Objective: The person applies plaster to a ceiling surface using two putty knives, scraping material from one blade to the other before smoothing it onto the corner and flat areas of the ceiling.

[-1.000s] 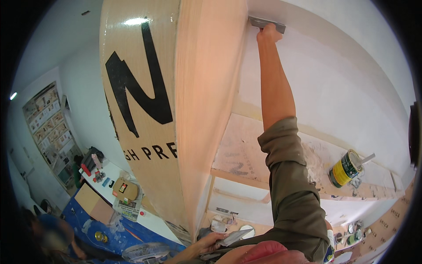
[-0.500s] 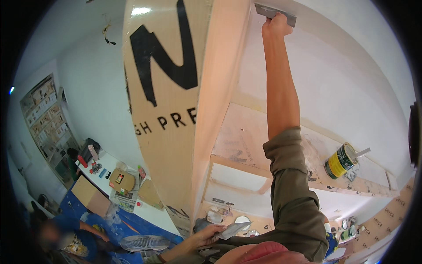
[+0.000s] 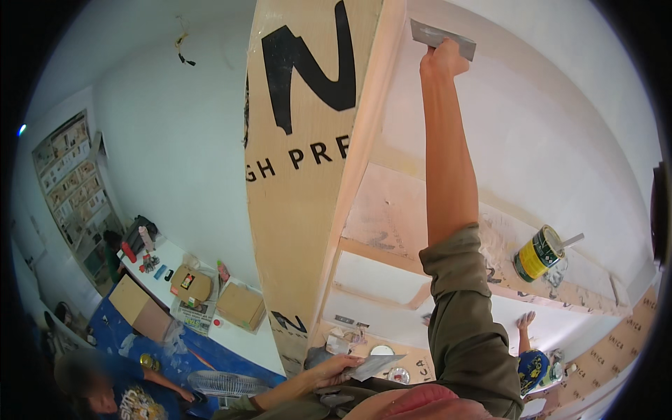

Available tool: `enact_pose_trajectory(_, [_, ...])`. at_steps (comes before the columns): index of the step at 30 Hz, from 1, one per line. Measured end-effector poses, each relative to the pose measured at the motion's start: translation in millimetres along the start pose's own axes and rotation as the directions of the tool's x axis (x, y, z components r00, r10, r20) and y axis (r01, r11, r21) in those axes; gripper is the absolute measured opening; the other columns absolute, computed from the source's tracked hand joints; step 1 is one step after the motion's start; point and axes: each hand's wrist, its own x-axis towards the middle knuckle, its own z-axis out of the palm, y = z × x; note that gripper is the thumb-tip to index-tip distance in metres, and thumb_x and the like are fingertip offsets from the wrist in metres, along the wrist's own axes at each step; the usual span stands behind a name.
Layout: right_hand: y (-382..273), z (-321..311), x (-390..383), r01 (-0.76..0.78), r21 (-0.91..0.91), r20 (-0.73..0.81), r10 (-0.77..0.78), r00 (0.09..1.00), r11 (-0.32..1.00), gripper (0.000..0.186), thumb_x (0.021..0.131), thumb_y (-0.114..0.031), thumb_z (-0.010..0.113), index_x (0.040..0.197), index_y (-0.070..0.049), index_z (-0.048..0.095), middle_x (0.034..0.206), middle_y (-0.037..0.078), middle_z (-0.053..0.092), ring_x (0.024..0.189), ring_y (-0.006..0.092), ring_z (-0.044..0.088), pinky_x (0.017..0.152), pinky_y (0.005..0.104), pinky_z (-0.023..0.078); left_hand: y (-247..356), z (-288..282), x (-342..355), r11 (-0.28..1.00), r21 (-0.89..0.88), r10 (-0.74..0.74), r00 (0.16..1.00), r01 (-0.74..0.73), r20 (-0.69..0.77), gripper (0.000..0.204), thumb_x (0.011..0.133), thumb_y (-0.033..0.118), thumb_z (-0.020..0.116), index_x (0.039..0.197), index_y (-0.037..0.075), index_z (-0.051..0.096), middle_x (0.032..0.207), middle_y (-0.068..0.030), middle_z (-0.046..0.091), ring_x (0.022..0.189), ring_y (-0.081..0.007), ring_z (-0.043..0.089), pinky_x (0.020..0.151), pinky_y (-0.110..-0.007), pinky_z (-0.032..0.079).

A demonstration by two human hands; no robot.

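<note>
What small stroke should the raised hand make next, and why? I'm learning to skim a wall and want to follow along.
Probably draw the wide blade down the white wall. The right hand presses it flat near the top beside the wooden panel, while the left hand holds a second blade low.

Wide flat metal putty blade sits high up, edge pressed vs white wall, tilted down to the right. 2nd grey blade lies low, near-flat, pointing right, close to plywood panel base.
</note>
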Motion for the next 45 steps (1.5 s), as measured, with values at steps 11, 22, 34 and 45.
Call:
enact_pose_trajectory(11, [5.1, 18.4, 19.5, -0.021, 0.099, 0.074, 0.014, 0.997, 0.995, 0.042, 0.080, 0.010, 0.043, 0.121, 0.010, 0.032, 0.121, 0.019, 0.040, 0.105, 0.0340, 0.049, 0.091, 0.0489, 0.047, 17.1, -3.7, -3.5, 0.993, 0.119, 0.004, 1.000, -0.007, 0.026, 0.028, 0.088, 0.020, 0.055, 0.107, 0.000, 0.056, 0.076, 0.0005, 0.062, 0.054, -0.0028, 0.055, 0.042, -0.014, 0.043])
enact_pose_trajectory(22, [-26.8, -66.3, 70.6, -0.533, 0.157, 0.310, 0.471, 0.826, 0.831, 0.028, 0.080, 0.011, 0.045, 0.106, 0.019, 0.038, 0.112, 0.026, 0.047, 0.105, 0.0336, 0.052, 0.093, 0.0380, 0.048, 0.7, -15.1, 23.8, 0.999, 0.034, 0.026, 0.996, -0.029, 0.088, 0.028, 0.089, 0.016, 0.051, 0.108, -0.004, 0.052, 0.084, -0.0077, 0.063, 0.063, -0.0091, 0.061, 0.050, -0.017, 0.050])
enact_pose_trajectory(34, [56.5, 2.7, 117.6, -0.702, 0.259, 0.490, 0.536, 0.688, 0.664, 0.009, 0.075, 0.004, 0.045, 0.082, 0.009, 0.046, 0.090, 0.024, 0.053, 0.081, 0.0358, 0.058, 0.070, 0.0382, 0.056, -13.1, 14.3, 16.6, 0.984, 0.024, 0.178, 0.962, -0.177, -0.206, 0.021, 0.090, 0.020, 0.050, 0.098, 0.001, 0.057, 0.067, -0.0020, 0.061, 0.042, -0.0046, 0.053, 0.034, -0.014, 0.042])
enact_pose_trajectory(45, [73.3, 28.3, 131.7, -0.663, 0.264, 0.362, 0.564, 0.742, 0.701, 0.011, 0.078, 0.000, 0.045, 0.083, 0.010, 0.046, 0.085, 0.021, 0.051, 0.074, 0.0339, 0.056, 0.066, 0.0402, 0.057, -37.2, 40.4, 39.4, 0.956, -0.033, 0.273, 0.927, -0.291, -0.258, 0.021, 0.088, 0.018, 0.052, 0.100, 0.001, 0.056, 0.075, -0.0030, 0.063, 0.054, -0.0050, 0.056, 0.040, -0.016, 0.039])
